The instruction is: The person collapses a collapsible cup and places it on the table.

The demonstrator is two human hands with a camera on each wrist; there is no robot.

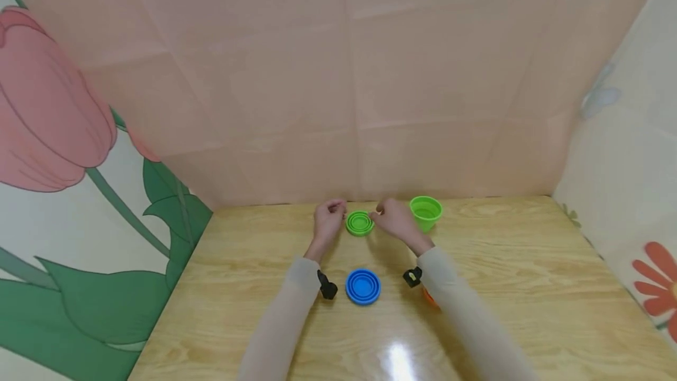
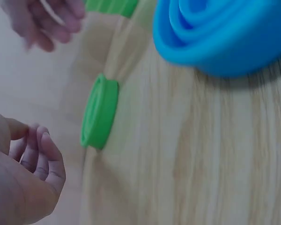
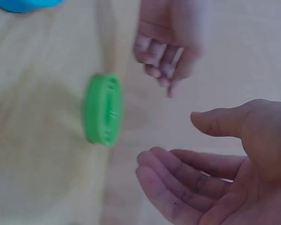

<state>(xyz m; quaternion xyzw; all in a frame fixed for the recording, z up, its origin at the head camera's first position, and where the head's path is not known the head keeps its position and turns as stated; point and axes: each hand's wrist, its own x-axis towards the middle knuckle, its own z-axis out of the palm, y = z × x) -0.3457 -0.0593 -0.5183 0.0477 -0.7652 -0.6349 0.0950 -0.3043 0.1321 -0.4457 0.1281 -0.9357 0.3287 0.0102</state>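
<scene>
A flattened green collapsible cup (image 1: 359, 224) lies near the back edge of the table, with one hand at each side of it. My left hand (image 1: 327, 221) hovers just left of the cup, its fingers loosely bent; the left wrist view shows a gap between this hand (image 2: 30, 173) and the green cup (image 2: 100, 112). On the other side is my right hand (image 1: 396, 220). In the right wrist view, its thumb and fingers are spread apart with nothing between them, and the green cup (image 3: 103, 110) stands clear of them.
Behind the right hand stands an extended green cup (image 1: 426, 211). A flattened blue cup (image 1: 362, 287) lies nearer, between the forearms. An orange item (image 1: 429, 297) is mostly hidden under the right sleeve. A pinkish sheet (image 1: 285, 104) rises behind the wooden table (image 1: 248, 287).
</scene>
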